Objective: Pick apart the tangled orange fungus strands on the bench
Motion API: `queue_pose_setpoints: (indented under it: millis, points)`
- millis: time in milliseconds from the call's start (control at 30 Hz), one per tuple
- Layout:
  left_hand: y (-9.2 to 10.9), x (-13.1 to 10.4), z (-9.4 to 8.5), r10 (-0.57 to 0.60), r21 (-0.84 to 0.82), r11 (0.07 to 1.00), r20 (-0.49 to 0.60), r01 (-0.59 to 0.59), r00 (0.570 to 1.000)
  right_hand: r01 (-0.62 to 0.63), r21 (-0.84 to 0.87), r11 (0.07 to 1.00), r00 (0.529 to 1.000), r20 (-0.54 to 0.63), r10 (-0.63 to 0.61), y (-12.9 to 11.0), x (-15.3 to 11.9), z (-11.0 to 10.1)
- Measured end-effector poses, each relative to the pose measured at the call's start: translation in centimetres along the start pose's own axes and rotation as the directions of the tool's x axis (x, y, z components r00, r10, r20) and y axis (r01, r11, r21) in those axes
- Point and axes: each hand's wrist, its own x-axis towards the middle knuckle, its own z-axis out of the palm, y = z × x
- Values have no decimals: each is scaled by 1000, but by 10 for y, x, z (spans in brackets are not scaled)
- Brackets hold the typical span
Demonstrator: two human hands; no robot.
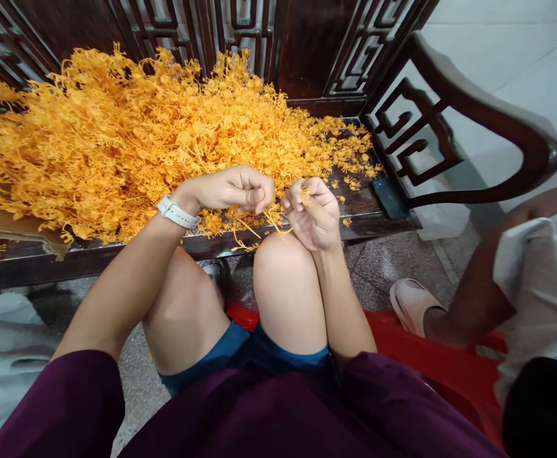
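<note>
My left hand (242, 189), with a pale watch (179, 212) on its wrist, is closed, thumb against curled fingers. Thin orange plastic stems (275, 221) trail just below its fingertips and seem to be gripped there. Close by on the right, my right hand (315, 213) pinches a small orange plastic flower piece (305, 194) between thumb and fingers. Both hands hover over my knees at the front edge of a dark wooden bench (202, 245). Behind them spreads a large heap of orange plastic flower pieces (163, 133), many still on branching stems.
A dark phone (389, 197) lies at the bench's right end, beside the carved armrest (493, 114). Cardboard (20, 219) sits under the heap at left. To the right are another person's leg (479, 292) and a red plastic stool (431, 362). A white bag (11, 362) stands at left.
</note>
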Motion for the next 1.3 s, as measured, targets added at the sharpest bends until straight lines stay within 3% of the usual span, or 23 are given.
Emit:
queue_pose_setpoints:
  millis: [67,133,233,267,300,333,400,467,533,600,700,900,1000,1067,1167,1300]
  points:
    - [1,-7,-3,-15,-30,999,-121,12,993,-24,-55,998,999,26,25,-2,-1,-3]
    - [-1,-12,-8,-31,-68,998,-231,15,972,-69,-148,987,983,157,92,-4,-3,-7]
    - [-7,-17,-15,-42,-126,992,-322,1,946,-72,-251,965,879,442,180,-7,-2,-14]
    - [-9,-17,-17,-46,-143,990,-335,-3,941,-71,-212,975,846,505,172,-8,-1,-16]
    - [-10,-18,-18,-49,-156,988,-343,-5,938,-78,-128,989,847,515,133,-7,0,-18]
    - [-11,-18,-19,-51,-166,986,-349,-8,936,-72,-12,997,885,461,69,-7,2,-20]
    - [-10,-17,-19,-54,-175,985,-350,-9,935,17,200,980,984,168,-51,-3,5,-26]
    - [-9,-17,-18,-63,-172,985,-328,6,943,92,246,965,987,-149,-56,1,7,-32]
    - [-9,-15,-17,-77,-156,987,-292,32,953,12,216,976,963,-265,47,6,9,-39]
    - [-10,-11,-15,-92,-124,991,-277,59,956,-120,191,974,950,-265,168,10,10,-44]
    - [-14,-4,-12,-96,-81,994,-347,72,933,-207,138,969,947,-222,234,9,11,-43]
    - [-14,7,-9,-27,-117,991,-624,-59,781,-266,-3,964,943,-207,260,0,10,-20]
    - [-5,8,-5,17,-82,992,-687,-100,726,-224,-194,955,972,-109,206,-2,7,-7]
    - [1,10,2,49,-20,996,-696,-88,717,-185,-377,908,982,-30,188,-1,6,1]
    - [8,16,16,52,49,998,-672,-26,739,-96,-609,787,981,77,179,2,8,8]
    - [12,21,26,64,87,996,-641,-10,765,11,-656,755,970,191,151,5,12,11]
